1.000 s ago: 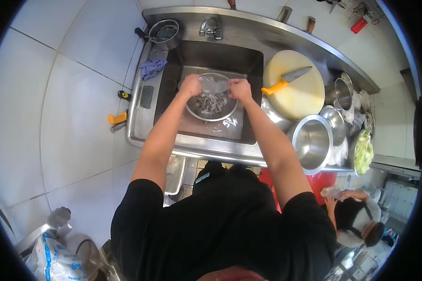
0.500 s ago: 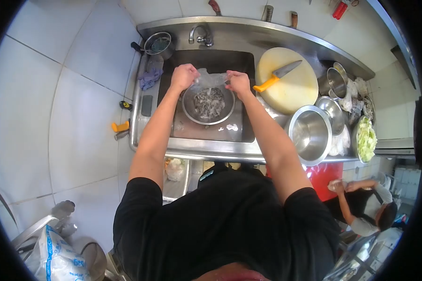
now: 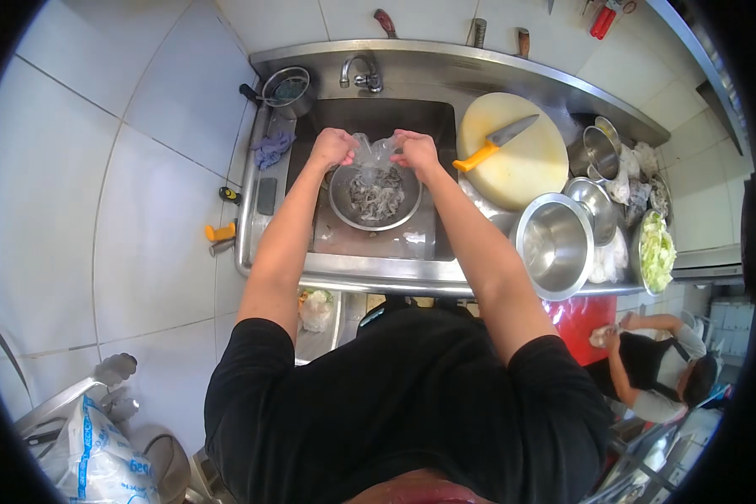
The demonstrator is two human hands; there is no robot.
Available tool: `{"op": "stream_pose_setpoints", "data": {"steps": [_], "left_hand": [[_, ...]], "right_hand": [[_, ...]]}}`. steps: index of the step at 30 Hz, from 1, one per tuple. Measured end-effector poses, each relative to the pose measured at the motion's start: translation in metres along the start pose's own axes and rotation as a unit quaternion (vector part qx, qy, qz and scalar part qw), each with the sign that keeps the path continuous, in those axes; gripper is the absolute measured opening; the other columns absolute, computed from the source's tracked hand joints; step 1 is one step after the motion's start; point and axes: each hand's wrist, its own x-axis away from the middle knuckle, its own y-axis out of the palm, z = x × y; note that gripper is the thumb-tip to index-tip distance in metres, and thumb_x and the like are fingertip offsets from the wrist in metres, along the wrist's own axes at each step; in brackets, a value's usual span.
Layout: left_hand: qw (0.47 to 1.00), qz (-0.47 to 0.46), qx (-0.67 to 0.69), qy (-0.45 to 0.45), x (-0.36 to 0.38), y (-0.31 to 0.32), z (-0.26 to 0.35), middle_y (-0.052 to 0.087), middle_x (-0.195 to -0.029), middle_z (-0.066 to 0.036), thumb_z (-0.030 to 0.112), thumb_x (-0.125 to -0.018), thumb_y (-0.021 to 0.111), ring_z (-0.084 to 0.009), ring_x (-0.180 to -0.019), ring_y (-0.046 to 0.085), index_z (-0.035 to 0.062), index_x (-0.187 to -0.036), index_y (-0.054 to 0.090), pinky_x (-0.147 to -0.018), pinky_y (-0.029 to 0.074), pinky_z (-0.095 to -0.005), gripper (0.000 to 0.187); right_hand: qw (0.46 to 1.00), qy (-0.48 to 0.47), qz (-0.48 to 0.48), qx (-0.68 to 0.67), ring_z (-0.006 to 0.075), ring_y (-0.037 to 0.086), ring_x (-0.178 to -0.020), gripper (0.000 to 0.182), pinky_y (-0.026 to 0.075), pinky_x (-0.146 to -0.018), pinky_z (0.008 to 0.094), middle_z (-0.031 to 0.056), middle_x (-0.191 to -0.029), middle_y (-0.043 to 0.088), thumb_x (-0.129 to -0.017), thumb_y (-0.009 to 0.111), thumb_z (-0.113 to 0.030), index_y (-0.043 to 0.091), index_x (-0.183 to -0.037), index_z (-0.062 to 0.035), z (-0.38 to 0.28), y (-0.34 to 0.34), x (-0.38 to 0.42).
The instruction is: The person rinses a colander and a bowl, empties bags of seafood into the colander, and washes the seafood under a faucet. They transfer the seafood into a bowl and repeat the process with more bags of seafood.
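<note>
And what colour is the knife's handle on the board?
Yellow-orange; the handle shows best in the head view.

Single head-worn view, looking forward and down.

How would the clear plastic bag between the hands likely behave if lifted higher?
The clear plastic bag would probably be floppy, as it creases between the left hand and right hand. It looks thin and see-through, so likely light for its size. It may be slippery, judging by the wet-looking grey pieces just below.
</note>
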Motion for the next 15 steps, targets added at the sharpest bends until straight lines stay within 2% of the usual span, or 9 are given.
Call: {"op": "stream_pose_setpoints", "data": {"steps": [6,9,11,14,15], "left_hand": [[0.981,0.137,-0.14,0.004,0.021,-0.005,0.009,0.067,-0.063,-0.011,0.018,-0.079,0.064,-0.0182,-0.058,0.067,0.0038,-0.079,0.071,-0.063,0.053,-0.0332,0.016],[0.979,0.133,-0.136,0.067,0.032,-0.004,0.016,0.066,-0.062,-0.01,0.019,-0.078,0.066,-0.0188,-0.058,0.067,0.004,-0.077,0.07,-0.063,0.053,-0.033,0.015],[0.984,0.115,-0.115,0.075,0.038,0.001,0.017,0.066,-0.063,-0.01,0.019,-0.078,0.068,-0.0216,-0.06,0.067,0.0034,-0.079,0.068,-0.065,0.053,-0.0356,0.016],[0.991,0.096,-0.054,0.077,0.036,0.01,0.006,0.068,-0.073,-0.012,0.017,-0.076,0.07,-0.0252,-0.068,0.068,0.0026,-0.085,0.066,-0.07,0.053,-0.0376,0.017],[0.993,0.091,-0.029,0.075,0.035,0.014,-0.002,0.069,-0.078,-0.013,0.015,-0.076,0.071,-0.0263,-0.072,0.069,0.0024,-0.088,0.065,-0.071,0.053,-0.038,0.019]], "right_hand": [[0.999,0.043,0.033,0.003,0.0195,0.068,-0.066,0.039,0.049,-0.055,0.0273,0.0093,-0.105,0.068,-0.088,0.05,-0.012,0.058,-0.126,-0.005,0.01,-0.011,-0.006],[0.999,0.032,0.032,0.0,0.0199,0.068,-0.067,0.04,0.049,-0.055,0.0279,0.0092,-0.108,0.068,-0.089,0.049,-0.011,0.058,-0.127,-0.0047,0.016,-0.012,-0.005],[1.0,0.014,0.021,-0.01,0.0197,0.068,-0.067,0.039,0.049,-0.056,0.0275,0.0092,-0.109,0.067,-0.09,0.05,-0.013,0.057,-0.127,-0.0045,0.015,-0.006,-0.001],[1.0,0.015,-0.008,0.014,0.0188,0.068,-0.078,0.036,0.051,-0.067,0.0284,0.0087,-0.111,0.067,-0.093,0.053,-0.018,0.059,-0.126,-0.0047,0.006,0.008,0.01],[0.999,-0.033,-0.033,0.028,0.0183,0.067,-0.083,0.035,0.05,-0.072,0.0286,0.0086,-0.112,0.066,-0.094,0.053,-0.018,0.059,-0.126,-0.0046,0.008,0.013,0.008]]}}
